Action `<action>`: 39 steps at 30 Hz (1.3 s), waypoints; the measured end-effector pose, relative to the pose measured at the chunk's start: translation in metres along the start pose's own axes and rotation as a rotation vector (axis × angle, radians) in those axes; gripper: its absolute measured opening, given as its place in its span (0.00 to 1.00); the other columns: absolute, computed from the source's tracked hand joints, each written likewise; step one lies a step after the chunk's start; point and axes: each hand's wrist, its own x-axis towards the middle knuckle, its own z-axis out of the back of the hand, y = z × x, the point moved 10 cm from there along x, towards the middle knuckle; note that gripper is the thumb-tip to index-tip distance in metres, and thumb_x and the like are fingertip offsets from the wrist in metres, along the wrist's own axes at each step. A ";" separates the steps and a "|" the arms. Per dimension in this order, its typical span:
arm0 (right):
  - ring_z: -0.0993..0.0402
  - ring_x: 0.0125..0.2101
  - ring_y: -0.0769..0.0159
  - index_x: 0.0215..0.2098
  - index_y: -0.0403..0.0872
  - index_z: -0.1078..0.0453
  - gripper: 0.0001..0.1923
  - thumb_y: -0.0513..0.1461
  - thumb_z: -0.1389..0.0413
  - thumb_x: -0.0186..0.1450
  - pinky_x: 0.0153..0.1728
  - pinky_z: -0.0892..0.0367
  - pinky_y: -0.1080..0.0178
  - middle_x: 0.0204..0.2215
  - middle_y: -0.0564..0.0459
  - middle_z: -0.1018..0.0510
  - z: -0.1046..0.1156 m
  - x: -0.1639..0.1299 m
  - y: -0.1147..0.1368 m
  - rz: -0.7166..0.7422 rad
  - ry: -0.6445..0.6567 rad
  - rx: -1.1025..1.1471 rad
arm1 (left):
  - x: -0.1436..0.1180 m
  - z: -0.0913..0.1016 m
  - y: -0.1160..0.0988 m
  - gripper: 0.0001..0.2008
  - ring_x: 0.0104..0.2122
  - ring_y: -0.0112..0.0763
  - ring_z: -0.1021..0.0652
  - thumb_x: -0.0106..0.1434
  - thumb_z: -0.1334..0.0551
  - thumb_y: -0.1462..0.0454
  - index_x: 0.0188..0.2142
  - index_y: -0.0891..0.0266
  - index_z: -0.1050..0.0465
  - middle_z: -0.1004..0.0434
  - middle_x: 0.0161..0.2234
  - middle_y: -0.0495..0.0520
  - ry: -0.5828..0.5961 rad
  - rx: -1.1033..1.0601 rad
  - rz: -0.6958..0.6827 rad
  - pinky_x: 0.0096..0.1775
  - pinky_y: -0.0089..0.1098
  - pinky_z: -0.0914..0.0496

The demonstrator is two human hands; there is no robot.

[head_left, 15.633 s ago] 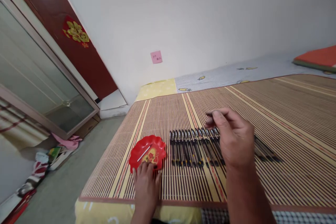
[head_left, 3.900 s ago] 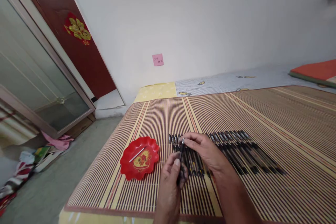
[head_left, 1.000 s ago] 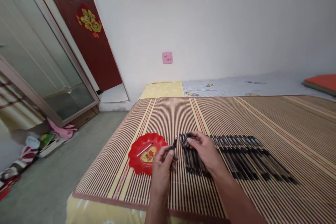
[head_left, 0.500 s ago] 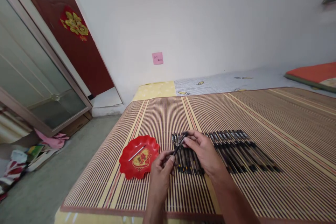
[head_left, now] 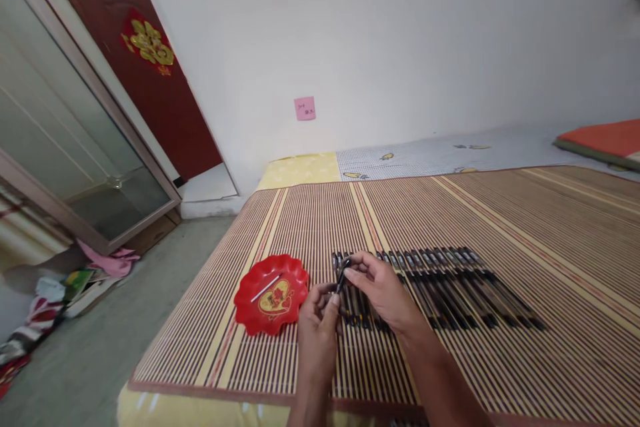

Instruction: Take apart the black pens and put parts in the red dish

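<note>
Between my two hands is a dark pen (head_left: 342, 276), tilted with its upper end toward the right. My left hand (head_left: 319, 323) pinches its lower end, while my right hand (head_left: 383, 288) has thumb and fingers closed on the upper end. Beneath and to the right, several black pens (head_left: 450, 290) lie side by side in a long row; my right hand and forearm hide part of it. Left of my left hand sits a red scalloped plate (head_left: 244, 312) with a gold heart design. A thin white stick with a dark tip (head_left: 265, 288), perhaps a pen refill, lies on it.
A striped bamboo mat (head_left: 200, 320) covers the bed. A pink note (head_left: 305, 108) is stuck on the white wall. Folded orange bedding (head_left: 605, 137) lies at the far right. On the left are a glass-panelled door (head_left: 75, 133) and cloth items on the floor.
The held pen stands steeper than before, and my hands are slightly closer together. The whole view has shifted a little, so the plate and pens appear farther right.
</note>
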 end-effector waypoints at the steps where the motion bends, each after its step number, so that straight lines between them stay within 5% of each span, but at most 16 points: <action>1: 0.25 0.34 0.66 0.38 0.47 0.30 0.13 0.46 0.39 0.59 0.38 0.30 0.63 0.31 0.54 0.23 0.000 0.001 -0.003 -0.014 0.003 0.027 | 0.000 0.000 0.001 0.14 0.33 0.33 0.23 0.59 0.33 0.56 0.41 0.62 0.25 0.22 0.32 0.54 -0.003 0.009 -0.005 0.37 0.30 0.30; 5: 0.22 0.36 0.64 0.43 0.47 0.29 0.18 0.49 0.40 0.60 0.40 0.28 0.60 0.36 0.50 0.20 0.011 0.004 -0.016 -0.075 -0.025 0.072 | 0.009 0.017 0.003 0.13 0.31 0.31 0.24 0.60 0.35 0.57 0.41 0.63 0.25 0.23 0.31 0.53 -0.029 0.070 -0.034 0.34 0.29 0.30; 11: 0.22 0.32 0.63 0.39 0.46 0.27 0.18 0.49 0.39 0.58 0.39 0.28 0.59 0.32 0.50 0.21 0.049 0.010 -0.019 -0.030 -0.162 -0.042 | 0.042 0.101 -0.009 0.14 0.30 0.36 0.20 0.54 0.33 0.57 0.37 0.64 0.27 0.20 0.29 0.55 -0.301 0.278 -0.081 0.39 0.36 0.28; 14: 0.22 0.32 0.63 0.38 0.45 0.27 0.16 0.48 0.40 0.58 0.39 0.28 0.59 0.32 0.50 0.21 0.059 0.011 -0.018 -0.011 -0.191 -0.077 | 0.064 0.114 -0.013 0.11 0.31 0.39 0.19 0.56 0.35 0.58 0.36 0.62 0.28 0.19 0.30 0.57 -0.292 0.407 -0.053 0.36 0.36 0.28; 21: 0.23 0.30 0.63 0.38 0.45 0.27 0.16 0.48 0.42 0.59 0.37 0.28 0.59 0.30 0.51 0.22 0.065 0.013 -0.022 0.001 -0.199 -0.084 | 0.094 0.104 -0.014 0.05 0.28 0.35 0.24 0.57 0.34 0.65 0.26 0.59 0.29 0.23 0.25 0.52 -0.286 0.744 -0.037 0.32 0.31 0.35; 30: 0.22 0.32 0.63 0.39 0.47 0.27 0.15 0.49 0.43 0.62 0.36 0.28 0.61 0.33 0.49 0.21 0.069 0.014 -0.030 0.002 -0.168 -0.100 | 0.098 0.098 -0.002 0.03 0.35 0.39 0.21 0.63 0.39 0.65 0.34 0.58 0.26 0.19 0.35 0.56 -0.248 1.136 0.058 0.35 0.32 0.33; 35: 0.23 0.29 0.64 0.35 0.46 0.28 0.12 0.47 0.43 0.60 0.34 0.27 0.61 0.29 0.51 0.22 0.074 0.010 -0.014 0.002 -0.217 -0.082 | 0.092 0.090 -0.018 0.05 0.40 0.41 0.20 0.64 0.40 0.66 0.38 0.61 0.25 0.18 0.39 0.60 -0.243 1.212 0.002 0.39 0.34 0.32; 39: 0.23 0.29 0.64 0.35 0.45 0.28 0.13 0.46 0.43 0.58 0.35 0.26 0.61 0.29 0.51 0.23 0.077 0.010 -0.009 -0.010 -0.243 -0.042 | 0.064 0.070 -0.040 0.11 0.43 0.42 0.22 0.66 0.43 0.62 0.46 0.62 0.29 0.22 0.45 0.62 -0.318 1.203 -0.141 0.43 0.37 0.31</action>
